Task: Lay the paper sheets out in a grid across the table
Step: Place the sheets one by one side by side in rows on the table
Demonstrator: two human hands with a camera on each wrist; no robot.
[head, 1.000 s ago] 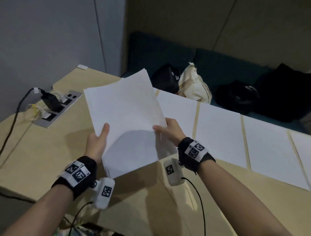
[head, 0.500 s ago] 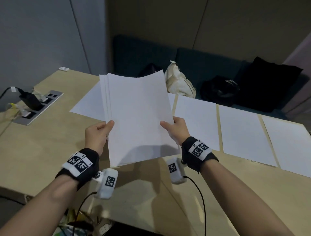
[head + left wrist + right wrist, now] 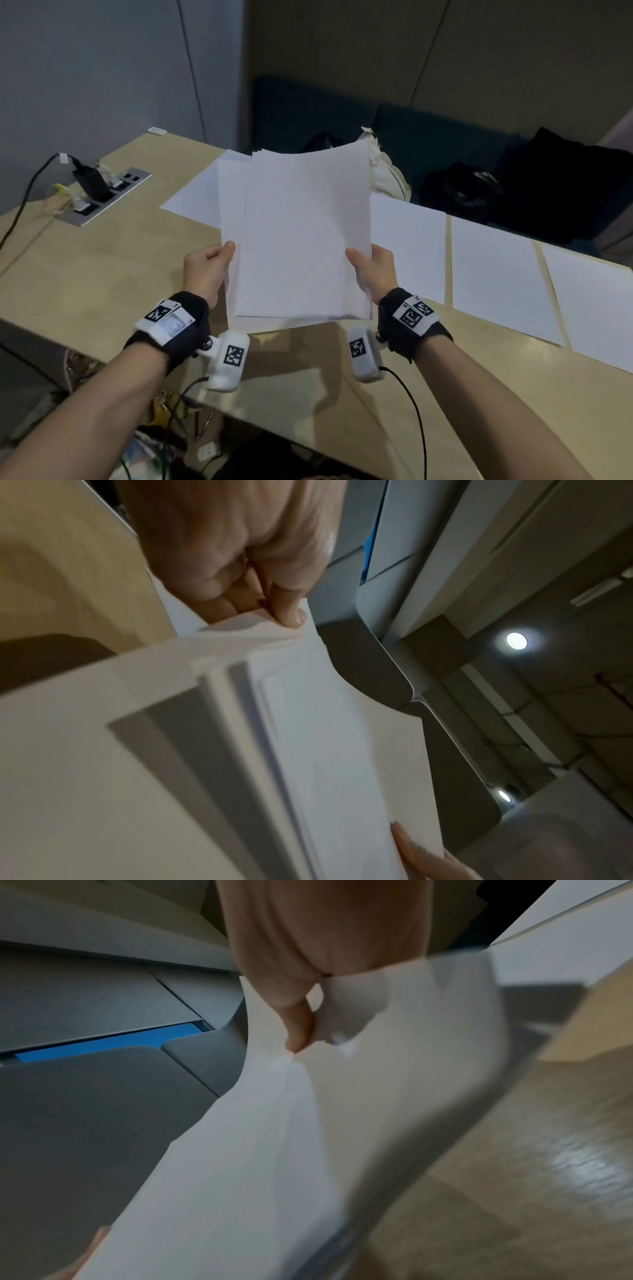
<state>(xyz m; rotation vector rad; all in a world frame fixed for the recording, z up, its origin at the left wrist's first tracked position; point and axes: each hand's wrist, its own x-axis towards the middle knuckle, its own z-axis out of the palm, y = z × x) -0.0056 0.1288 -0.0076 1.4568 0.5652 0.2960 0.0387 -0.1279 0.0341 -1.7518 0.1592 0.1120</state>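
The left hand (image 3: 205,270) and right hand (image 3: 375,270) each pinch a side edge of the paper stack (image 3: 298,236), held up over the tabletop (image 3: 102,274). The left wrist view shows the thumb (image 3: 291,615) pressed on the top sheet and the fanned edges beneath; the right wrist view shows that thumb (image 3: 298,1031) creasing the paper. Only the head view shows the laid sheets (image 3: 493,267) in a row along the far edge, and the power strip (image 3: 102,195) at left.
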